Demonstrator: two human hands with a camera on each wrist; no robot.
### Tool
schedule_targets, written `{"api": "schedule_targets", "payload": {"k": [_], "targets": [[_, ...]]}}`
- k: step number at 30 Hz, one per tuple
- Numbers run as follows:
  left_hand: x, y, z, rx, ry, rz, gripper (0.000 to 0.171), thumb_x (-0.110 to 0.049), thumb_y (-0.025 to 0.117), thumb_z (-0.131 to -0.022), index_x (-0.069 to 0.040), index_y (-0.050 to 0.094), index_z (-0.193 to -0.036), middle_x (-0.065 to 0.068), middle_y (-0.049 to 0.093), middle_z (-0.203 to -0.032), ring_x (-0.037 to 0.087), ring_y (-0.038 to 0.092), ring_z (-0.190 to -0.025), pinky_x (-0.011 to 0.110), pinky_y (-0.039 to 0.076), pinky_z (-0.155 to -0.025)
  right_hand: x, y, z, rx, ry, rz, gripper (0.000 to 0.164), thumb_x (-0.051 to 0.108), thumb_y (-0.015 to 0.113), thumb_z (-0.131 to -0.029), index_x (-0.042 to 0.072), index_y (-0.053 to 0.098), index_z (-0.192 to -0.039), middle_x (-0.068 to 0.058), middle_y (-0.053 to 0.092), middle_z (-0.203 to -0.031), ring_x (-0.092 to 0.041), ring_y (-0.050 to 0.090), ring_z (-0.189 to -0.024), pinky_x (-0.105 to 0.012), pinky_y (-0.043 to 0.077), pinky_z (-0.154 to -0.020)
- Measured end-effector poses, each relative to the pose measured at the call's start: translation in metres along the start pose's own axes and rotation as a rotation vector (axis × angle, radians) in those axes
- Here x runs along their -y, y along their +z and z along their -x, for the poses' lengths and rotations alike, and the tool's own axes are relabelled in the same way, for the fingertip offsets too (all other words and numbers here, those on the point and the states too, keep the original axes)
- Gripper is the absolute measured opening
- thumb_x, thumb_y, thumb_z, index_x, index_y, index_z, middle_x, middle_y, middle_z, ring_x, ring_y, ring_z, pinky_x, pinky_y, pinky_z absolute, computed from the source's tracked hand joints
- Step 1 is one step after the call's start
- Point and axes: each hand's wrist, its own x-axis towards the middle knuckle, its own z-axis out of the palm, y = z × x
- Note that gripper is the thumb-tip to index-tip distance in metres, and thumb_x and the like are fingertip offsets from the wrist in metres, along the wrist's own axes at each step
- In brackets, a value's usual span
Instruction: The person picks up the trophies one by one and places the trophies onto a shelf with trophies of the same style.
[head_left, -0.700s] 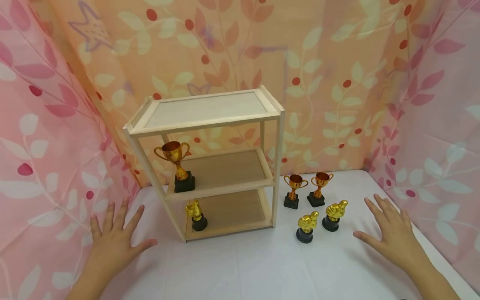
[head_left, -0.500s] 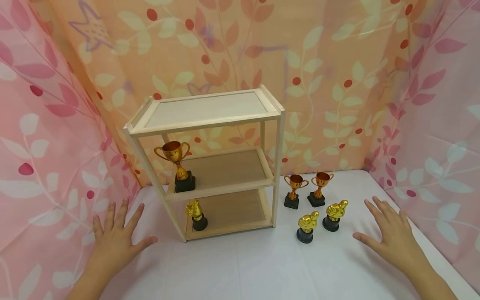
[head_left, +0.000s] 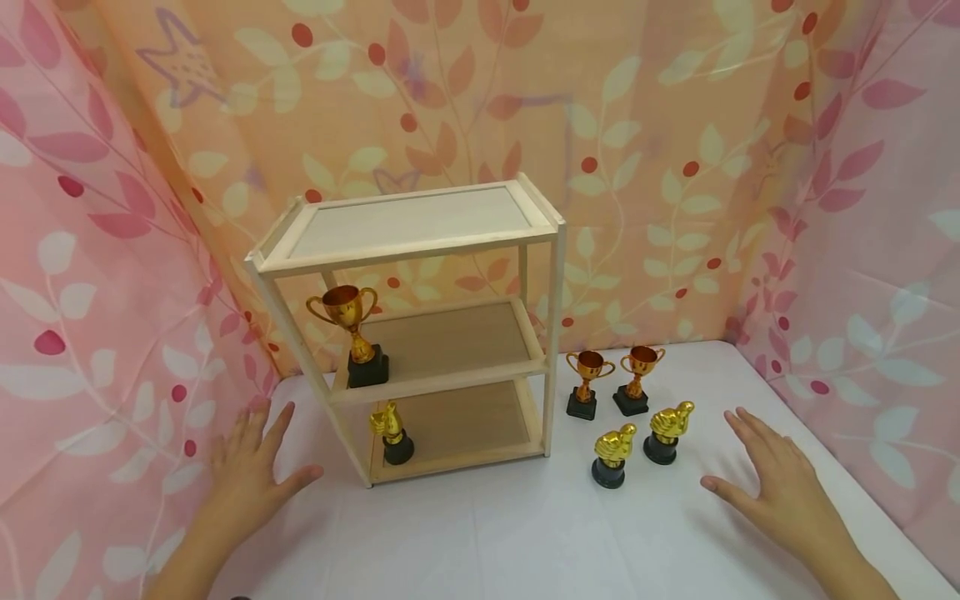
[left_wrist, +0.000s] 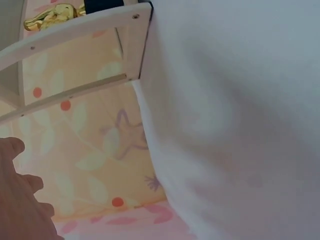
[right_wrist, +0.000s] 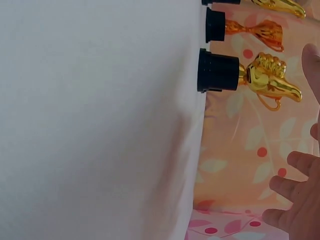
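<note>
My left hand [head_left: 251,479] hovers left of a pale wooden shelf rack [head_left: 442,385], fingers spread and holding nothing. On the right, my right hand [head_left: 780,483] also holds nothing, its thumb pointing toward two gold thumbs-up trophies, a nearer one [head_left: 613,450] and a farther one [head_left: 667,429]. Behind these stand two small two-handled cup trophies, a left one [head_left: 587,379] and a right one [head_left: 637,375]. The rack's middle shelf bears a larger gold cup trophy [head_left: 348,317] at its left end. Below it, another thumbs-up trophy [head_left: 392,429] stands on the bottom shelf.
A white cloth [head_left: 480,542] covers the table under the rack and trophies. Patterned fabric hangs close around it: an orange curtain [head_left: 652,125] behind, a pink curtain [head_left: 90,275] on the left and a pink curtain [head_left: 892,292] on the right.
My left hand has shifted slightly right toward the rack, its fingers drawing closer together. My right hand has dropped slightly, its fingers closer together too. The trophies and rack stay in place.
</note>
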Motion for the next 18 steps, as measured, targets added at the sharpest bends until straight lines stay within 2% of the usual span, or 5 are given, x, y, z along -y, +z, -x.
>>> {"api": "schedule_targets", "payload": {"k": [5,9,14,18], "targets": [[-0.006,0.0,-0.006,-0.014,0.015,0.104,0.105,-0.053,0.079,-0.084,-0.011,0.023,-0.163,0.032,0.016,-0.165,0.055,0.002,-0.153,0.084,-0.006,-0.109,0.004,0.002,0.006,-0.024,-0.013,-0.045,0.104,0.045,0.088,-0.077,0.02,0.032,-0.161,-0.021,0.04,-0.158,-0.051,0.041,-0.133,-0.061,0.011,-0.126],[-0.009,0.001,-0.01,-0.033,0.043,0.173,0.104,-0.044,0.083,-0.082,-0.007,0.026,-0.161,0.034,0.024,-0.161,0.06,0.017,-0.145,0.083,0.006,-0.11,0.007,0.002,0.008,-0.037,-0.026,-0.07,0.103,0.042,0.089,-0.076,0.019,0.033,-0.16,-0.022,0.044,-0.155,-0.05,0.045,-0.132,-0.061,0.018,-0.124],[-0.012,0.002,-0.014,0.056,-0.025,0.301,0.103,-0.043,0.08,-0.087,-0.01,0.019,-0.163,0.031,0.021,-0.164,0.059,0.014,-0.148,0.084,0.013,-0.109,0.013,0.003,0.009,0.022,0.048,-0.112,0.103,0.042,0.088,-0.079,0.026,0.029,-0.162,-0.022,0.045,-0.153,-0.049,0.046,-0.131,-0.073,0.031,-0.109],[-0.015,0.004,-0.016,0.127,-0.098,0.362,0.104,-0.049,0.076,-0.09,-0.016,0.011,-0.165,0.027,0.017,-0.167,0.057,0.015,-0.149,0.085,0.022,-0.102,0.016,0.005,0.01,0.058,0.086,-0.139,0.102,0.043,0.087,-0.08,0.028,0.028,-0.162,-0.023,0.046,-0.152,-0.05,0.046,-0.131,-0.076,0.037,-0.098]]}}
